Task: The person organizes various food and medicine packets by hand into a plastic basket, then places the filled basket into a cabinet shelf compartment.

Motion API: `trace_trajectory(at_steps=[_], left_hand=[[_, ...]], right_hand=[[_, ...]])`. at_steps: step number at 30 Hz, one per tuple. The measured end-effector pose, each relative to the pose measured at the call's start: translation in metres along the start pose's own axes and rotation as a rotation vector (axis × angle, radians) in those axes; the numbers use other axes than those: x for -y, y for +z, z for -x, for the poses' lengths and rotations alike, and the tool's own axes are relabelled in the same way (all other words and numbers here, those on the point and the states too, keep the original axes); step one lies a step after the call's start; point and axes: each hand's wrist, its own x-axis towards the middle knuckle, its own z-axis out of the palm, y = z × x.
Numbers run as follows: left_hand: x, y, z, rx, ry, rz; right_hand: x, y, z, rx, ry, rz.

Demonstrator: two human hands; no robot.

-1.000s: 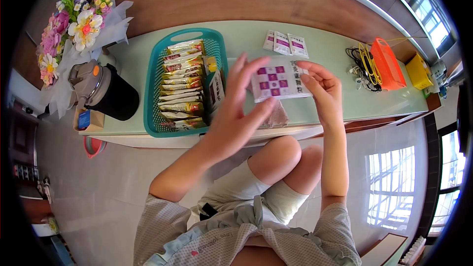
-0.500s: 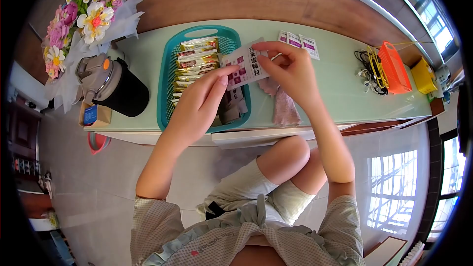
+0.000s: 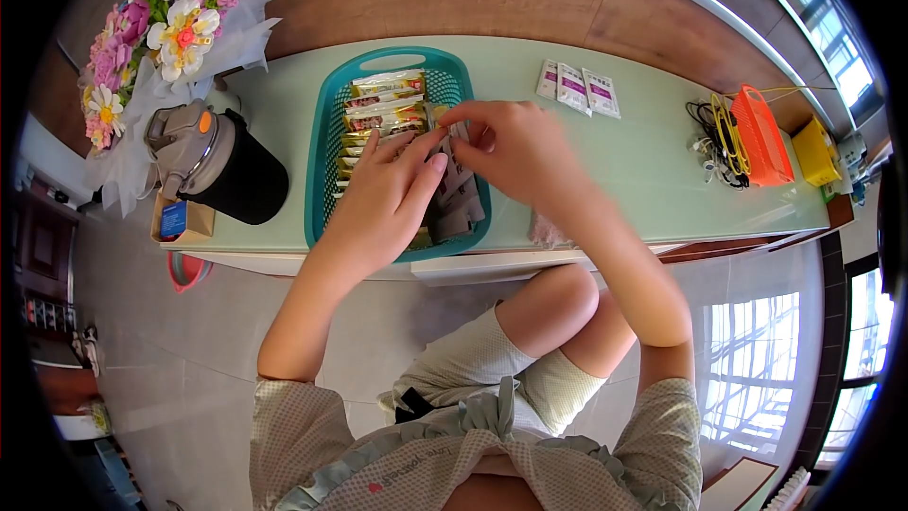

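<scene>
A teal basket (image 3: 316, 147) on the counter holds a row of yellow and gold snack-like packets (image 3: 383, 104) on its left and grey-white sachets (image 3: 461, 206) on its right. Over the basket's right side, my right hand (image 3: 515, 147) pinches a medicine granule sachet (image 3: 458, 132) between thumb and forefinger. Most of that sachet is hidden by the fingers. My left hand (image 3: 383, 194) lies over the packets, its fingers stretched and somewhat apart, with the fingertips close to the sachet. Whether they touch it is hard to see.
Several purple-and-white sachets (image 3: 573, 88) lie at the counter's back. A pink cloth (image 3: 549, 231) sits below my right wrist. To the left stand a black tumbler (image 3: 236, 170) and a flower bouquet (image 3: 175, 38). Cables (image 3: 724, 137) and an orange basket (image 3: 764, 137) are at right.
The sachet, held flat between both hands with its print showing, has been lowered into the basket's right side. My right hand moved left and down; the left-hand fingers spread over the packets.
</scene>
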Motion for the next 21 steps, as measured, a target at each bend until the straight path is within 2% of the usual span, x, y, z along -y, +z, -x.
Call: trace_trajectory(at_steps=[3,6,9,12,15,18,21], left_hand=[[-0.001,0.002,-0.001,0.009,-0.029,0.065],[-0.001,0.003,-0.002,-0.008,0.028,0.000],[-0.003,0.000,-0.003,0.049,-0.014,0.066],[0.004,0.000,-0.007,0.024,0.129,-0.009],[0.009,0.000,-0.011,0.032,0.188,-0.045],[0.015,-0.003,-0.017,0.156,0.150,-0.031],[0.025,-0.002,-0.021,0.178,0.152,-0.017]], right_hand=[[0.004,0.008,0.001,-0.023,-0.011,0.062],[0.003,0.011,0.000,-0.073,-0.091,0.081],[0.001,0.011,0.002,0.023,-0.029,0.202],[-0.002,0.012,0.004,0.048,-0.054,0.130],[-0.002,0.012,0.006,0.044,-0.079,0.150],[-0.003,0.009,0.006,0.083,-0.092,0.061],[-0.013,0.002,-0.004,-0.091,-0.167,0.022]])
